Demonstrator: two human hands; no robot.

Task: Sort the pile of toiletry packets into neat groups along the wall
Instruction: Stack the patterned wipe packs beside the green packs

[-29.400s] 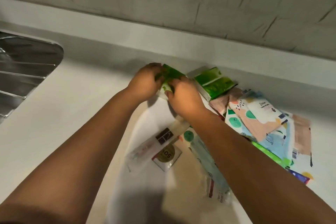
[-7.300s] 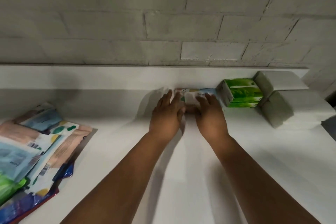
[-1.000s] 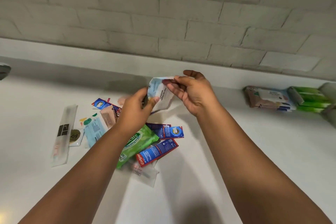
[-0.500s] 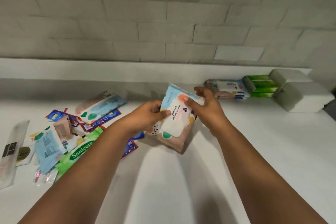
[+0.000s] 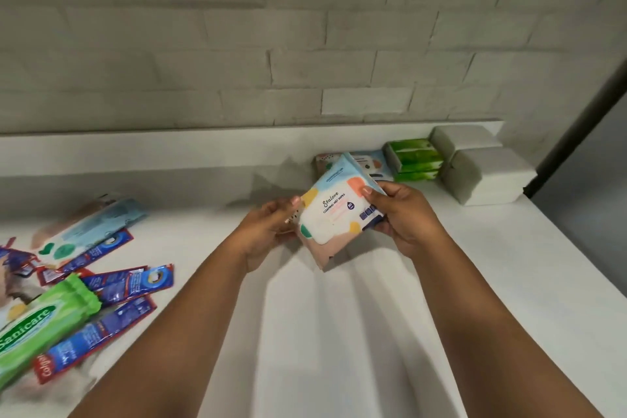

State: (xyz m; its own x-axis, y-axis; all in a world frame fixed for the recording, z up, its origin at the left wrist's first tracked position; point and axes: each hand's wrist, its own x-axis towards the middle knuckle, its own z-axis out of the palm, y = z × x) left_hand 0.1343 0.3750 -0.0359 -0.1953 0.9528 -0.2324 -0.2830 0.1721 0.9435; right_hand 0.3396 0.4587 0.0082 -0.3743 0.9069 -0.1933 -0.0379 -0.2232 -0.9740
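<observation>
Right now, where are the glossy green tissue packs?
In the head view the glossy green tissue packs sit far right against the wall ledge, between the pastel wipes packs and the white napkin stacks.

White counter [image 5: 339, 332] spans the view, white upstand [image 5: 169, 153] along its far edge. Grey brick wall [image 5: 237, 44] above the upstand. Dark diagonal strip [image 5: 583, 119] at far right, beside the counter's end.

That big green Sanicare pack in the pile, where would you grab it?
Judging by its pose, take the Sanicare pack across its narrow width near the crimped upper end, coming from above. It lies flat atop the blue sachets, so that end looks unobstructed.
</observation>
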